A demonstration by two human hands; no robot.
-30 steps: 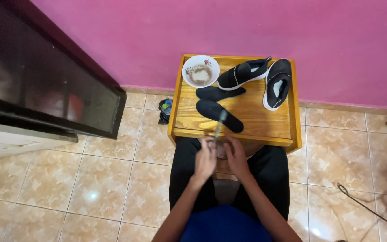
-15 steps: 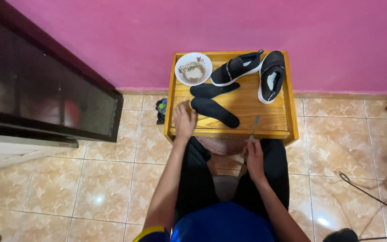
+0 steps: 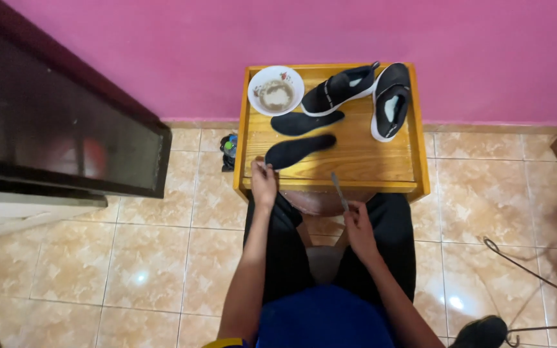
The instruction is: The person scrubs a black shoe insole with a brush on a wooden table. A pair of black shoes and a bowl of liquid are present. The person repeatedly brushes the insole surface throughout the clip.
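On the table point(image 3: 381, 169), two insoles point(image 3: 299, 150), two shoes point(image 3: 391, 98).

Dark glossy rectangular screen point(image 3: 53, 122) stood left of the table point(image 3: 414, 183), no packages, labels or signs

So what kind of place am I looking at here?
Probably a room in a home: tiled floor, pink wall, and a small wooden table with black shoes, insoles and a bowl.

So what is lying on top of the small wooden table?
On the table: a white bowl with brownish contents, two black shoes and two black insoles. The left hand touches the nearer insole. Beneath them nothing shows.
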